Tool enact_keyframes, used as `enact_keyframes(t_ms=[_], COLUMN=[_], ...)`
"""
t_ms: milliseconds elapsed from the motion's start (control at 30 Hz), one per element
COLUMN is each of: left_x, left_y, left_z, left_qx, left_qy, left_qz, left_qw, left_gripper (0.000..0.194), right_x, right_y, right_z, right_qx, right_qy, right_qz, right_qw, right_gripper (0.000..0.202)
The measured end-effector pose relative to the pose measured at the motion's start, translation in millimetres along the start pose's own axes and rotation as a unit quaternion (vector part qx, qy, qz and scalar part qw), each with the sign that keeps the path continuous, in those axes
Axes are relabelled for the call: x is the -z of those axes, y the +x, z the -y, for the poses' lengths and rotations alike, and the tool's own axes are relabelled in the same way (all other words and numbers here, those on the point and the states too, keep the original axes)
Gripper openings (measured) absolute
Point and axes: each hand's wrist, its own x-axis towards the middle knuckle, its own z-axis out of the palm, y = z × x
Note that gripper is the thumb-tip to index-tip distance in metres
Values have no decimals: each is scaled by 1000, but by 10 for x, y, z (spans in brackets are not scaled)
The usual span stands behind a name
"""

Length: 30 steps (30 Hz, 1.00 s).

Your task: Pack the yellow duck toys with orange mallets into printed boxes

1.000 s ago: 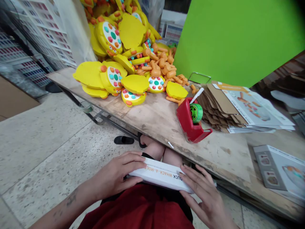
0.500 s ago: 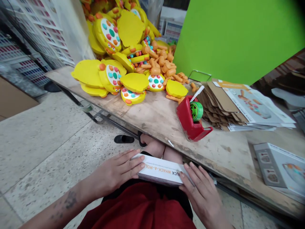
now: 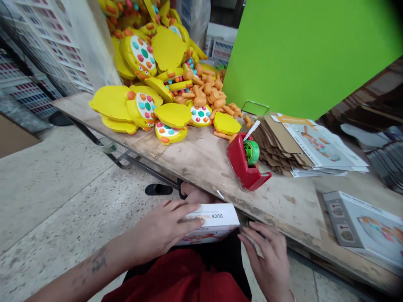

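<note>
A white printed toy box (image 3: 231, 216) lettered "DUCK WHACK-A-MOLE" rests over my lap, its narrow side up and its picture side facing me. My left hand (image 3: 170, 224) grips its left part, fingers lying across the top and covering some of the lettering. My right hand (image 3: 267, 247) is just off the box's right end, fingers bent and apart; whether a fingertip touches the end I cannot tell. On the bench close by stands a red tape dispenser (image 3: 241, 165) with a roll of green tape (image 3: 251, 152).
Yellow duck toys (image 3: 170, 48) and orange toy hammers (image 3: 208, 88) pile up at the back left. Flattened boxes (image 3: 280, 142) are stacked right of the dispenser. Another toy box (image 3: 355, 226) lies at the bench's right. A green panel (image 3: 302, 54) rises behind.
My right hand has come off the box's right end and moved slightly down. The box has turned, showing more of its picture side, while my left hand keeps hold. The view has shifted slightly.
</note>
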Motion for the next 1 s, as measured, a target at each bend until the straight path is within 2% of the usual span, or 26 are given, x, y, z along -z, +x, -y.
enact_keyframes(t_ms=[100, 167, 267, 367, 467, 567, 633, 767, 867, 933, 1000], left_x=[-39, -18, 38, 46, -5, -57, -74, -77, -72, -69, -68], left_y=[-138, -153, -33, 124, 190, 170, 145, 129, 138, 139, 132], left_z=[-23, -90, -244, -389, -467, -478, -471, -469, -464, -454, -443], left_qx=[73, 102, 106, 100, 108, 100, 94, 94, 104, 105, 100], left_qy=[16, 16, -6, -25, -27, -24, -25, -25, -20, -16, -16], left_qz=[-37, -34, -3, -3, -17, -21, -24, -36, -49, -61, -71], left_qw=[997, 994, 994, 995, 994, 994, 995, 995, 993, 993, 992], left_gripper=[52, 53, 51, 51, 54, 54, 53, 52, 53, 52, 52], right_x=[125, 183, 167, 33, -146, -302, -367, -355, -252, -196, -184], right_y=[179, 350, 652, 926, 1112, 1219, 1260, 1235, 1079, 944, 838], right_z=[-222, -414, -734, -1014, -1178, -1223, -1211, -1120, -991, -897, -828], right_qx=[-65, -126, -279, -391, -403, -409, -414, -426, -444, -468, -500], right_qy=[11, 41, 124, 204, 242, 293, 325, 351, 357, 375, 409], right_qz=[-35, -70, -100, -51, 18, 64, 62, -4, -60, -76, -69], right_qw=[997, 989, 947, 896, 882, 862, 848, 834, 820, 797, 760], right_gripper=[11, 14, 30, 48, 50, 49, 47, 41, 36, 36, 39])
